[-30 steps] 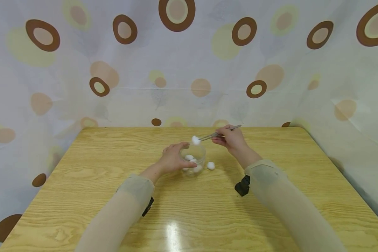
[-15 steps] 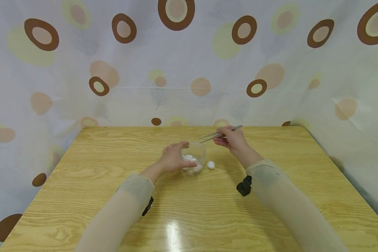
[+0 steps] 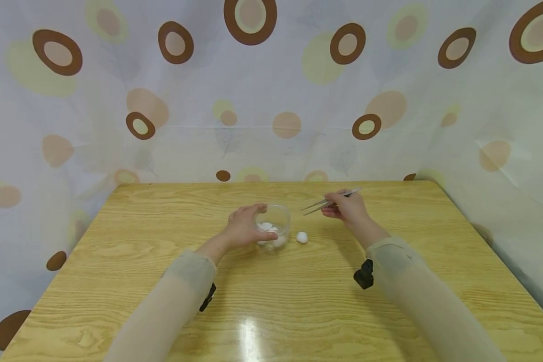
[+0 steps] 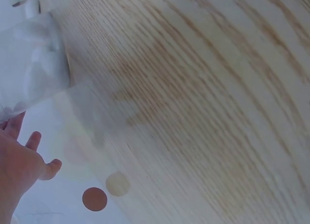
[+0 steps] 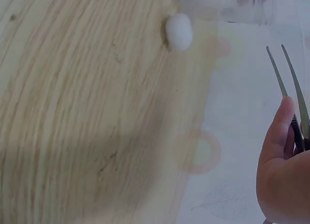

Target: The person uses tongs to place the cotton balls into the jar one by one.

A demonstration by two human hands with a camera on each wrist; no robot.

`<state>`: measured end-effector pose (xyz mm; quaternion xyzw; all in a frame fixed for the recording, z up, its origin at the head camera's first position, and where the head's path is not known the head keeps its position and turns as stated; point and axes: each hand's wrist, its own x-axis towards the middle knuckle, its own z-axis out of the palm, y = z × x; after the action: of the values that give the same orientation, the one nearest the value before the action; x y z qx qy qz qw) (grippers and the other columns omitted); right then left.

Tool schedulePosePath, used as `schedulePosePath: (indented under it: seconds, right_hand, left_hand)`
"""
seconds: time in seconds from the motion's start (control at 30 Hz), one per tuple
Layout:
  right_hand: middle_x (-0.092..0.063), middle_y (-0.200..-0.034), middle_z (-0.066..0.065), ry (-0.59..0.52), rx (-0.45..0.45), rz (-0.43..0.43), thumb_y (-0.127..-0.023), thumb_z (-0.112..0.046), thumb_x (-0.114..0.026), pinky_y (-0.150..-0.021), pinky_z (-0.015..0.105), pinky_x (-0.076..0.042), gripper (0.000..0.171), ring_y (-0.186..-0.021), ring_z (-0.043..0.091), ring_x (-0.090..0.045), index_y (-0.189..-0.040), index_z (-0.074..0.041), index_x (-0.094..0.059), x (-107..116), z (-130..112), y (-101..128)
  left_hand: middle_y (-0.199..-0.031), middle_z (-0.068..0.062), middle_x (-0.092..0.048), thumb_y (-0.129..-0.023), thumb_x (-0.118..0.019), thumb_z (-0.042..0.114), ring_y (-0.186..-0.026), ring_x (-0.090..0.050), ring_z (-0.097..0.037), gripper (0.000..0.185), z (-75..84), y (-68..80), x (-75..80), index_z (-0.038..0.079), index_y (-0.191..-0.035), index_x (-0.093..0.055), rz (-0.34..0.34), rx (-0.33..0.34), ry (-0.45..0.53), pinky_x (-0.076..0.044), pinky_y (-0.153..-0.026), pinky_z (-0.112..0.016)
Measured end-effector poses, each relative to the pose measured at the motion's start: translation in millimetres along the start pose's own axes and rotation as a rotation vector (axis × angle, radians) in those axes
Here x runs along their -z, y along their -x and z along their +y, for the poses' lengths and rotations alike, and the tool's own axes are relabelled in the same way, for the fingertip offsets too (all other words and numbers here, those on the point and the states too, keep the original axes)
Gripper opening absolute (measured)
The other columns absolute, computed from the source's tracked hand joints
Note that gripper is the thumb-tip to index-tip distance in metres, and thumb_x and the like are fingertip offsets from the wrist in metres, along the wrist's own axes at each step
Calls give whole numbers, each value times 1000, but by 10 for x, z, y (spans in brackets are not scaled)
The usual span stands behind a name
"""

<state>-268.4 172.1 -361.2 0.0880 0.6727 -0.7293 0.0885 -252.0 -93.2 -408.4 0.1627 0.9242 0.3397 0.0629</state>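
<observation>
My left hand (image 3: 244, 227) grips a clear round plastic jar (image 3: 280, 221) from its left side, thumb in front and fingers behind the rim. Several white cotton balls (image 3: 267, 227) lie at the bottom of the jar. One loose cotton ball (image 3: 301, 238) rests on the table just right of it, also seen in the right wrist view. My right hand (image 3: 347, 207) holds metal tweezers (image 3: 318, 205) between thumb and fingers. Their tips are spread apart with nothing between them, pointing left toward the jar. In the left wrist view the jar (image 4: 31, 64) is partly cut off.
A wood-grain table (image 3: 271, 296) spans the area under both arms. Behind it and along the sides hangs a white curtain (image 3: 253, 85) with brown, peach and yellow circles. A black wrist camera (image 3: 364, 274) sits on the right wrist.
The tweezers have let go of a cotton ball over the jar, and their tips have spread. My right hand has moved right and slightly nearer; the left keeps holding the jar.
</observation>
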Motion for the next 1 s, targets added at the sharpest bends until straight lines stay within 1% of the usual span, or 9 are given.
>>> schedulePosePath:
  seconds: [0.2, 0.37, 0.47, 0.57, 0.7, 0.83, 1.0]
  right_hand:
    - [-63, -58, -3, 168, 50, 10, -93, -8, -54, -56, 18, -54, 10, -51, 4, -63, -92, -3, -45, 128, 122, -8]
    - [-63, -59, -3, 278, 27, 27, -92, -9, -55, -57, 19, -54, 10, -52, 4, -64, -92, -1, -48, 161, 236, -43]
    - [-62, -59, -2, 316, 3, 44, -91, -8, -56, -56, 21, -54, 11, -51, 5, -63, -91, 0, -48, 148, 299, -68]
    - [-62, -58, -1, 360, -3, 51, -91, -9, -57, -56, 22, -55, 13, -50, 6, -63, -93, 2, -50, 113, 355, -90]
    - [-62, -59, 1, 404, 14, 55, -91, -9, -58, -57, 25, -56, 15, -50, 6, -63, -94, 3, -50, 64, 385, -94]
    - [-63, -62, 3, 435, 28, 65, -90, -10, -58, -59, 28, -57, 15, -51, 8, -63, -92, 3, -51, 16, 396, -83]
    - [-63, -64, 4, 454, 37, 70, -90, -9, -59, -60, 30, -57, 14, -53, 10, -65, -91, 2, -51, -33, 413, -89]
  left_hand:
    - [-141, 0, -48, -74, -75, 47, -136, -30, -29, 84, -35, 14, 24, 18, -143, -37, 3, 6, 14, -8, -112, -54]
    - [-142, 0, -47, -74, -75, 46, -137, -29, -29, 85, -40, 7, 26, 17, -144, -36, -6, -3, 19, -7, -113, -54]
    - [-142, 0, -47, -74, -75, 46, -137, -29, -30, 85, -37, -1, 20, 17, -144, -35, -6, -7, 22, -7, -112, -55]
    - [-142, -1, -47, -74, -75, 46, -137, -29, -30, 86, -43, -3, 17, 17, -144, -35, -6, -7, 22, -8, -112, -55]
    - [-142, -1, -47, -74, -75, 46, -137, -30, -31, 86, -45, 2, 20, 17, -144, -35, -10, -8, 21, -9, -112, -55]
    - [-142, -1, -47, -74, -75, 47, -137, -30, -31, 86, -48, 4, 21, 17, -144, -35, -14, -9, 29, -9, -112, -56]
    - [-142, -1, -47, -74, -75, 46, -137, -30, -30, 85, -44, 6, 23, 16, -143, -36, -8, -13, 38, -8, -112, -56]
